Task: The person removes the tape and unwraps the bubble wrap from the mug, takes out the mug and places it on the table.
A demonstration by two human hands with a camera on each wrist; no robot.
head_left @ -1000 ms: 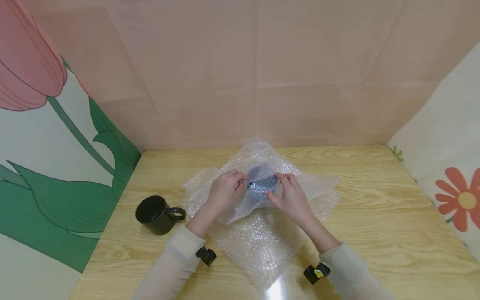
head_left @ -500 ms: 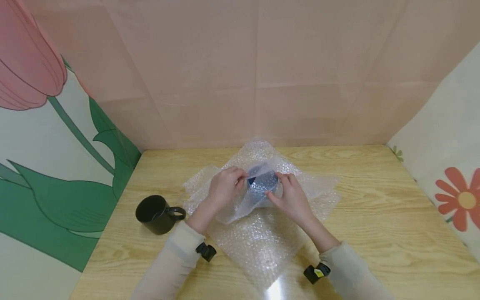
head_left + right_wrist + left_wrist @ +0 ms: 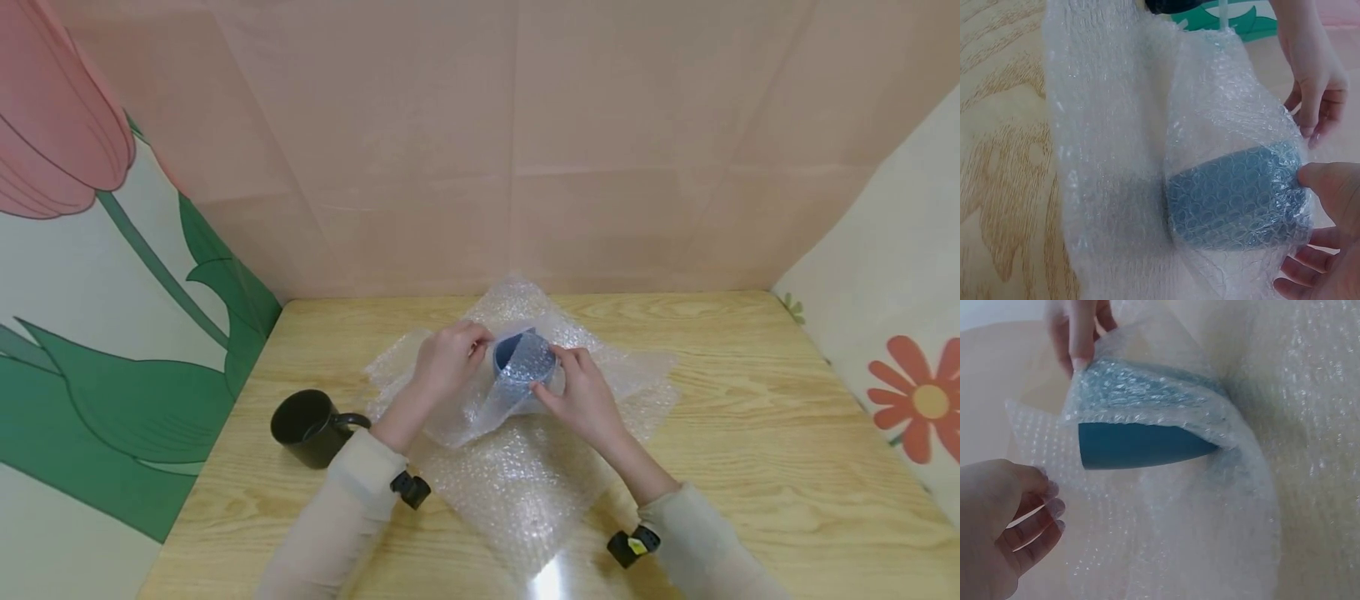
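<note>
A blue cup (image 3: 508, 348) lies tilted on a sheet of bubble wrap (image 3: 517, 483), its mouth towards the far side. One fold of wrap covers part of it; a bare blue strip of the cup (image 3: 1138, 447) shows in the left wrist view. My right hand (image 3: 588, 396) holds cup and wrap together at the right of the rim, thumb on the near side. At the left of the mouth, my left hand (image 3: 448, 358) pinches a loose edge of the wrap, fingers curled, apart from the cup. The cup's base is hidden under the wrap.
A black mug (image 3: 307, 429) stands on the wooden table (image 3: 772, 425), left of the wrap, with its handle towards my left forearm. A pinkish wall covering (image 3: 420, 167) rises behind the table's far edge. Printed flower panels flank both sides.
The wrap's flap that lay across the cup's mouth has been drawn back, so more of the dark blue inside shows. My left hand has moved slightly up and away; the right hand stays put.
</note>
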